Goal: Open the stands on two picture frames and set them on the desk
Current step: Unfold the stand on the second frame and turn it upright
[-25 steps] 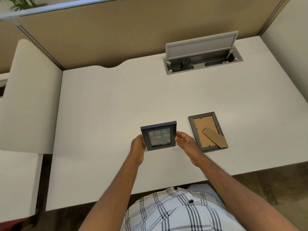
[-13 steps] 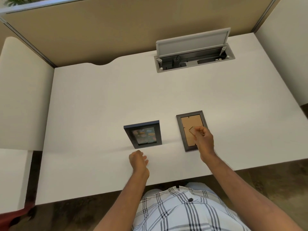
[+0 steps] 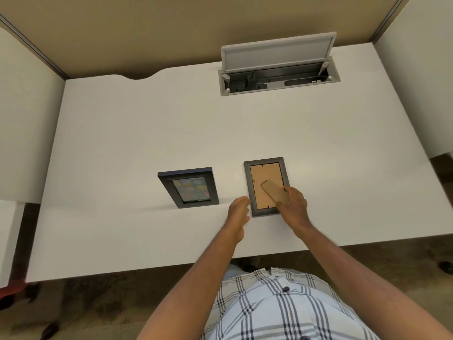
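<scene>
A dark-framed picture frame (image 3: pixel 188 187) stands upright on the white desk (image 3: pixel 147 133), its colourful picture facing me. To its right a grey picture frame (image 3: pixel 266 168) lies face down, showing its brown backing and a cardboard stand (image 3: pixel 273 191). My right hand (image 3: pixel 293 207) rests on the lower right of that frame, fingers on the stand's lower end. My left hand (image 3: pixel 239 212) hovers just left of the grey frame's lower edge, fingers apart and holding nothing.
An open cable hatch (image 3: pixel 279 69) with a raised grey lid sits at the back of the desk. Beige partition panels (image 3: pixel 147 33) close off the back, and white panels (image 3: pixel 24 119) stand on both sides. The desk's front edge is near my body.
I let go of the dark frame, which now stands by itself. My right hand went to the face-down grey frame and its stand; my left hand moved right toward that frame.
</scene>
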Motion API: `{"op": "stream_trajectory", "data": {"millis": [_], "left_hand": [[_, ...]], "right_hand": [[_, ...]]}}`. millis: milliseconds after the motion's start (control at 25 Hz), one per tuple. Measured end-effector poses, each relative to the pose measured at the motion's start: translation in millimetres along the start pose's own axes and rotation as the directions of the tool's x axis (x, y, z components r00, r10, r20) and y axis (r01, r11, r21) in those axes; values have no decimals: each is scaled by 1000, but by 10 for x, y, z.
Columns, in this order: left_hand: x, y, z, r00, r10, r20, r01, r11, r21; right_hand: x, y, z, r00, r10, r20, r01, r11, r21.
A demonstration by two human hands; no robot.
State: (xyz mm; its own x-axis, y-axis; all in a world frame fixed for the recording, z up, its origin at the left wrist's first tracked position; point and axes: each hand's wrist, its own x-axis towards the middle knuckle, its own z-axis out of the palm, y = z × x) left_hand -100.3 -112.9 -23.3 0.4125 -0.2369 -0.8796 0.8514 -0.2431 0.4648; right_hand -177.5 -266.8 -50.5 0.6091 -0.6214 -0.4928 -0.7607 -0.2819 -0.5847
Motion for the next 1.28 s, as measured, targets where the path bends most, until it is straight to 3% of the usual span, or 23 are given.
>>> {"op": "stream_trajectory", "data": {"millis": [200,680,920,1280], "left_hand": [[44,92,67,996,-92,18,94,989,-112],[158,156,225,990,-129,-56,124,989,-81],[191,85,306,1000,-2,-12,1,997,-76],[16,222,367,952,266,-152,-243,957,156]], "right_hand": [[35,74,-29,996,-50,78,56,995,-88],[117,-54,-255,993,72,93,-85,984,155],[104,-127,-319,972,117,205,-181,928,326],[50,-332,-408,979,90,185,-155,914,375]]}}
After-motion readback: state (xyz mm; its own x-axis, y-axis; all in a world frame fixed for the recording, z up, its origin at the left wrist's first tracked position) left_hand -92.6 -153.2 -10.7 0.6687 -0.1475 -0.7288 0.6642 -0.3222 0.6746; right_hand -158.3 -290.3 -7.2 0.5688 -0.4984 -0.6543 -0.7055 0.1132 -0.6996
